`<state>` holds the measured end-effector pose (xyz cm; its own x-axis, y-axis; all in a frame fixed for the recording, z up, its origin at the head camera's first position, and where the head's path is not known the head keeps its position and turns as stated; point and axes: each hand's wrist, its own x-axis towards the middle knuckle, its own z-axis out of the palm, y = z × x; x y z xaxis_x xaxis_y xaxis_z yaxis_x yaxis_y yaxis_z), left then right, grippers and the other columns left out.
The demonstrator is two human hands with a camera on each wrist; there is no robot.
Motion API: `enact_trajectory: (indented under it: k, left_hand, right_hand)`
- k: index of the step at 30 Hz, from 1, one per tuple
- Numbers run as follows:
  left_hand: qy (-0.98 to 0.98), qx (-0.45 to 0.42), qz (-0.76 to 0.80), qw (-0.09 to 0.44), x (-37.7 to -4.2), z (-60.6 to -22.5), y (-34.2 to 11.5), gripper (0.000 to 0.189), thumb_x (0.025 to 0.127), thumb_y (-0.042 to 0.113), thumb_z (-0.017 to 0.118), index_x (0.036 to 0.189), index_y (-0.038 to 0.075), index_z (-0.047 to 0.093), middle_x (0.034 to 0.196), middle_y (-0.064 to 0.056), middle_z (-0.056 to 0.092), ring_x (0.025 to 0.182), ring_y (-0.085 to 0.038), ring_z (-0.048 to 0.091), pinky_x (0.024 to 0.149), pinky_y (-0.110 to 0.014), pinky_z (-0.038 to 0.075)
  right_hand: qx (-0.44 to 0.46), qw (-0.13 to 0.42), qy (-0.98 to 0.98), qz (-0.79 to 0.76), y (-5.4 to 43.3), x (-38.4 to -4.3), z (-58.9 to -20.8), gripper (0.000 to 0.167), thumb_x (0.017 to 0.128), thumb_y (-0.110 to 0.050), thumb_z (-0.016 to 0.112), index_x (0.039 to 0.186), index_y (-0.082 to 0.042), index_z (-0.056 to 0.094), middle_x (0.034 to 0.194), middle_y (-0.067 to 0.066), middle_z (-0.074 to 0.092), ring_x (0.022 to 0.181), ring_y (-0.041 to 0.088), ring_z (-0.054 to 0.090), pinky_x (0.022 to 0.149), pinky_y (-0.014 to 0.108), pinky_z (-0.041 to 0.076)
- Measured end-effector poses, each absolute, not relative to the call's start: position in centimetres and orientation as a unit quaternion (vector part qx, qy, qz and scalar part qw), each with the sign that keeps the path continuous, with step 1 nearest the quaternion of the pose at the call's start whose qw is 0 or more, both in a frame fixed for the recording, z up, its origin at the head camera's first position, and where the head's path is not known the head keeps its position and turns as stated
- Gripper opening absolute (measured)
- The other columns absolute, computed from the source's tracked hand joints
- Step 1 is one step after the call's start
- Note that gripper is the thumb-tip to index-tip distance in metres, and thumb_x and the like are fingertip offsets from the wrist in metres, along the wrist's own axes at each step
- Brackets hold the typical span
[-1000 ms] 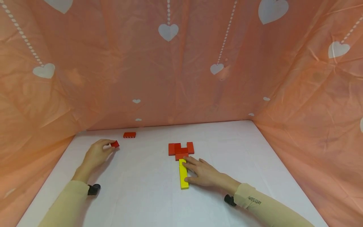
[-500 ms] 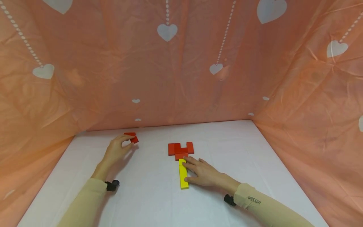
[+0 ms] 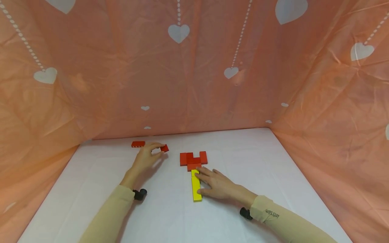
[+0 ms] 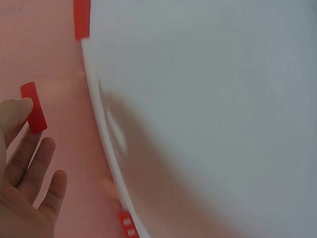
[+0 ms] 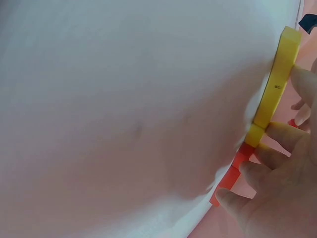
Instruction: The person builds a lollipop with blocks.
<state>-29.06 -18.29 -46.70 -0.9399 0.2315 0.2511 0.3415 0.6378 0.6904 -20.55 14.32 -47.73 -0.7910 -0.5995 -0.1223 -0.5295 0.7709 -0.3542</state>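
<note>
My left hand (image 3: 143, 161) pinches a small red block (image 3: 164, 148) between thumb and fingers, held over the white table left of the red group. In the left wrist view, the thumb presses the red block's face (image 4: 35, 111) while the other fingers spread below. My right hand (image 3: 218, 186) lies with extended fingers along the right side of a long yellow block (image 3: 196, 191) and a short yellow block (image 3: 195, 173). Above these, several red blocks (image 3: 183, 159) form a flat shape with a notch at the top; one fingertip reaches the lowest red block (image 3: 193, 167).
Another red block (image 3: 138, 144), with white marks on its front side, lies near the table's back left edge. Pink cloth (image 3: 194, 84) with white hearts hangs behind and on both sides of the white tabletop (image 3: 170, 216).
My left hand has carried the small red block rightward, past the marked red block and toward the red group. The right hand and the laid-out blocks have stayed put.
</note>
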Motion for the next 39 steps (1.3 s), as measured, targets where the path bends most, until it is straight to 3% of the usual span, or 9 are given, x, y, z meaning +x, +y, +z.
enact_trajectory:
  k: [20,39]
  left_hand:
    - [-0.912,-0.216,-0.346,0.036,-30.7,-46.7,-10.2,0.032,0.099,0.019,0.073,0.130,0.013,0.073,0.135,-0.008,0.065,0.129,-0.031,0.058,0.111,-0.051,0.048]
    - [-0.927,-0.255,-0.276,0.020,-31.3,-47.0,-7.0,0.030,0.097,0.018,0.075,0.126,0.012,0.075,0.129,-0.007,0.069,0.122,-0.028,0.062,0.108,-0.047,0.051]
  right_hand:
    - [-0.307,0.117,0.932,-0.150,14.3,-20.8,-47.9,0.071,0.100,-0.053,0.062,0.159,-0.017,0.045,0.171,0.003,0.028,0.156,0.024,0.029,0.125,0.058,0.024]
    - [-0.311,0.109,0.932,-0.153,14.4,-20.9,-47.9,0.069,0.100,-0.050,0.064,0.156,-0.015,0.049,0.169,0.006,0.032,0.153,0.026,0.034,0.124,0.059,0.025]
